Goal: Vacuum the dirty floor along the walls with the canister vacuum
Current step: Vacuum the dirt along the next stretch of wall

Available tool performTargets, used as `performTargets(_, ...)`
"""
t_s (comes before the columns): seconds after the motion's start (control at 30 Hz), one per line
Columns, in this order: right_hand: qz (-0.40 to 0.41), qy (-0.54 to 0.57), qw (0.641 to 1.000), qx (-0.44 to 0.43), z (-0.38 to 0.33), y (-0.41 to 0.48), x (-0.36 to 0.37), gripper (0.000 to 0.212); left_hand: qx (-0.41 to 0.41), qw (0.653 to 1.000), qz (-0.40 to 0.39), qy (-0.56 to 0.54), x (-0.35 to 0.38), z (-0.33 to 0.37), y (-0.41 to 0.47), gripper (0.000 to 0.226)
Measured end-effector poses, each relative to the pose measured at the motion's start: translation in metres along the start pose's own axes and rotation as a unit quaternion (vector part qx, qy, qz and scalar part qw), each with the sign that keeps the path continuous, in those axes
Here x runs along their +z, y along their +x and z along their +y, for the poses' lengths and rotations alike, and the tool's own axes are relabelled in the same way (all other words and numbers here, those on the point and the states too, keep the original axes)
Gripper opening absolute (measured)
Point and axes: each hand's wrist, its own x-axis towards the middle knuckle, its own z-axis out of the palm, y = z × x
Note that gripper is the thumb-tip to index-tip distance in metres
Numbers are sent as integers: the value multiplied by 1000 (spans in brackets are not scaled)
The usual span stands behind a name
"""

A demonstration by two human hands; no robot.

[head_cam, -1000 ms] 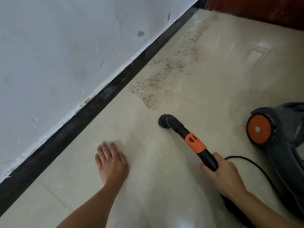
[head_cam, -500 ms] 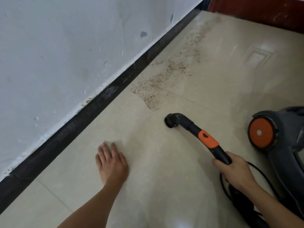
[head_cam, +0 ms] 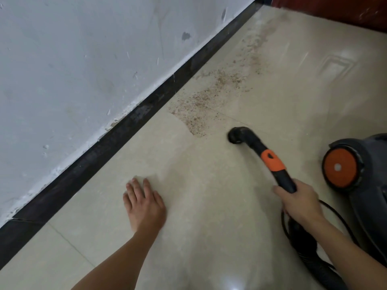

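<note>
My right hand (head_cam: 297, 201) grips the black vacuum wand (head_cam: 282, 176) just below its orange collar (head_cam: 272, 161). The wand's round nozzle (head_cam: 236, 136) rests on the beige tile floor (head_cam: 209, 206), a little right of the near end of a brown dirt patch (head_cam: 209, 99). That dirt runs along the black baseboard (head_cam: 117, 135) toward the far corner. My left hand (head_cam: 143, 203) lies flat on the floor, fingers straight, between the baseboard and the wand. The dark grey canister vacuum (head_cam: 368, 164) with an orange wheel (head_cam: 339, 167) stands at the right edge.
A scuffed white wall (head_cam: 83, 70) rises above the baseboard on the left. A dark red surface (head_cam: 335, 11) closes off the far end. The black hose and cord (head_cam: 303, 237) loop on the floor under my right forearm.
My right hand has swung the wand to the right and away from me, so the nozzle now sits beside the near edge of the dirt. My left hand has stayed flat in place.
</note>
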Motion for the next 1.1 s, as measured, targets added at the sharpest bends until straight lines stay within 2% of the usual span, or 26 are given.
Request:
performTargets(0.1, -59, -19, 997, -42, -25, -3, 24, 25, 4, 1000, -8, 1, -1, 2, -1, 60)
performTargets(0.27, -21, -24, 999, -18, -45, 12, 25, 23, 6, 1000, -11, 7, -3, -1, 1, 60)
performTargets(0.4, -94, -33, 993, -57, -49, 1, 36, 20, 2, 1000, -5, 4, 0, -2, -1, 60)
performTargets(0.53, -64, -30, 996, -54, -62, 17, 44, 22, 3, 1000, -2, -4, 1, 3, 1, 60)
performTargets(0.67, -84, -24, 994, -67, -70, 28, 54, 22, -2, 1000, -3, 0, 2, 1, 0, 60)
performTargets(0.77, -44, -17, 997, -53, -79, 44, 56, 23, 1, 1000, 1, -3, 1, 1, 2, 60)
performTargets(0.9, -89, -24, 992, -84, -91, 47, 71, 21, -3, 1000, 5, 0, 3, -2, 2, 59)
performTargets(1.03, -63, -4, 995, -72, -104, 64, 75, 23, 1, 1000, 4, -5, 3, 1, 2, 60)
performTargets(1.1, -81, -7, 993, -84, -115, 71, 81, 21, 2, 1000, 3, 1, 3, 1, 3, 61)
